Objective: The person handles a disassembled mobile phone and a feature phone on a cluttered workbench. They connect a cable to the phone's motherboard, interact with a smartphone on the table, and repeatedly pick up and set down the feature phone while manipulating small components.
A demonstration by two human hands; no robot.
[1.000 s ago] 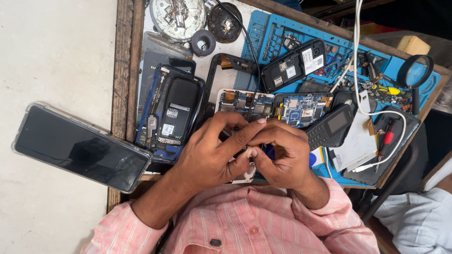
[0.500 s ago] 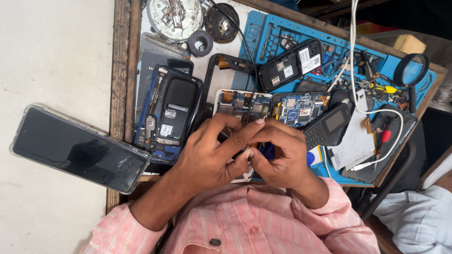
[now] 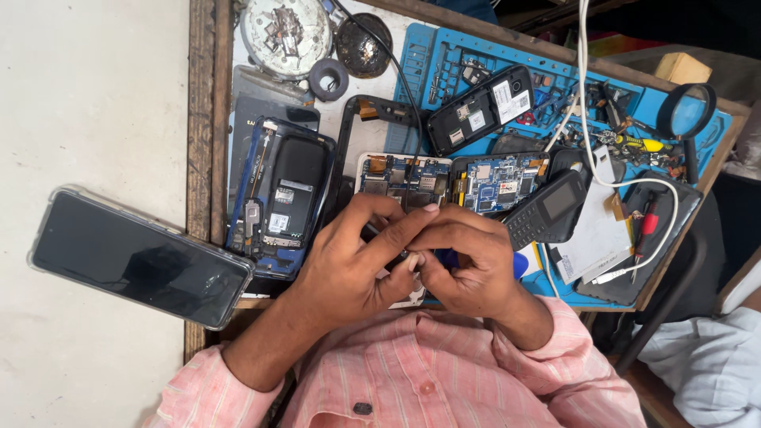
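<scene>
Little has moved since the earlier frames: both hands stay pressed together over the same spot at the near edge of the worktop, with only the fingers slightly regripped. Left hand (image 3: 349, 265) is curled nearly closed, its thumb and forefinger pinching a small part (image 3: 414, 261) that is mostly hidden; right hand (image 3: 468, 265) is likewise closed on it from the other side, fingertips touching those of the left. What the part is cannot be told.

Judging by the bench, the work looks to be midway: two circuit boards (image 3: 452, 181) lie bare just beyond the hands, a blue phone (image 3: 279, 198) with its back off lies to the left, and a small black phone (image 3: 479, 107) lies open farther back. Nothing looks reassembled.

Just right of the hands rests a black keypad handset (image 3: 551, 208), with a white cable (image 3: 626, 178) looping past it. These lie on a blue repair mat (image 3: 432, 55) on the wooden worktop (image 3: 208, 119), with a magnifying glass (image 3: 686, 111) at the far right and a round tin of scrap parts (image 3: 285, 32) at the back. A large dark smartphone (image 3: 139, 257) overhangs the left edge, above a pale floor (image 3: 87, 95).
</scene>
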